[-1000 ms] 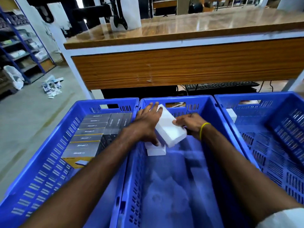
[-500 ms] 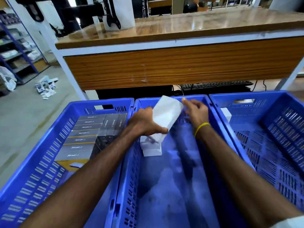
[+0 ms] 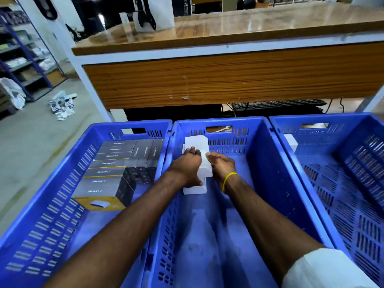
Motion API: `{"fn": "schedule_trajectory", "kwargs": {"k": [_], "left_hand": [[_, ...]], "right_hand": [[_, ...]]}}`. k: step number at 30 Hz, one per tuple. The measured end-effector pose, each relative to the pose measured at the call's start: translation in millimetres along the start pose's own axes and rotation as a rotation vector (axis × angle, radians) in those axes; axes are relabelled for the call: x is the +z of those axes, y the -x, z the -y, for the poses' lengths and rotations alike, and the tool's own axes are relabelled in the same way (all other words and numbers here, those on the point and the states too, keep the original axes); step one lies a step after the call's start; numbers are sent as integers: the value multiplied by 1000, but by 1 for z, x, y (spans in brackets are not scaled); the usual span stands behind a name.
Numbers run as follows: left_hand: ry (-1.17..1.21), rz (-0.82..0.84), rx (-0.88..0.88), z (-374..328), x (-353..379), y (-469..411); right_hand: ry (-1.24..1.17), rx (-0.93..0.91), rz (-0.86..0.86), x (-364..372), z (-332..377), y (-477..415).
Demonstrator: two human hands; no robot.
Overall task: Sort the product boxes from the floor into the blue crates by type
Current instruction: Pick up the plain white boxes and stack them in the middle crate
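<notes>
"Two hands on one white box (image 3: 197,142): why do you clasp it from both sides?"

"To seat it square, I'd judge. Your left hand (image 3: 187,166) curls its fingers over the box's top and left side. Your right hand (image 3: 223,166) grips the opposite edge, thumb on top."

"Why that spot in the middle crate (image 3: 259,163)?"

"You keep like with like. You hold it near the far wall, above the lower box (image 3: 194,191), also white. Whether the two touch, I cannot tell."

"And the neighbours?"

"Your grey boxes (image 3: 112,163) sit in tight rows in the left crate (image 3: 52,204), and a pale box (image 3: 291,142) stands in the right crate's (image 3: 332,125) far corner. Release only once yours sits flush."
</notes>
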State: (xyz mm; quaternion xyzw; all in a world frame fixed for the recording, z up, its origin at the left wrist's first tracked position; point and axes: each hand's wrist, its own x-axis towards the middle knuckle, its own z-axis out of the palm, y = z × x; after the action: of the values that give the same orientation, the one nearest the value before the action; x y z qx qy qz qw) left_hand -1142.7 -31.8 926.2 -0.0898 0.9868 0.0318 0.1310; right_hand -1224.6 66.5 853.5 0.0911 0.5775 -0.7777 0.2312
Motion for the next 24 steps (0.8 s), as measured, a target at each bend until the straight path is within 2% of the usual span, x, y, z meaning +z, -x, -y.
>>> {"fn": "schedule_trajectory", "kwargs": {"k": [6, 12, 14, 19, 24], "left_hand": [[-178, -76, -59, -4, 7, -3], [-345, -103, -111, -11, 2, -1], [-365, -106, -107, -13, 1, -1], [-322, -120, -89, -10, 0, 3], [-245, -239, 2, 2, -4, 18]], "right_hand": [[416, -170, -61, 6, -19, -3], [779, -336, 124, 13, -8, 16], [903, -340, 198, 8, -5, 18], [979, -342, 239, -4, 4, 33], [1074, -510, 219, -17, 17, 47]]}}
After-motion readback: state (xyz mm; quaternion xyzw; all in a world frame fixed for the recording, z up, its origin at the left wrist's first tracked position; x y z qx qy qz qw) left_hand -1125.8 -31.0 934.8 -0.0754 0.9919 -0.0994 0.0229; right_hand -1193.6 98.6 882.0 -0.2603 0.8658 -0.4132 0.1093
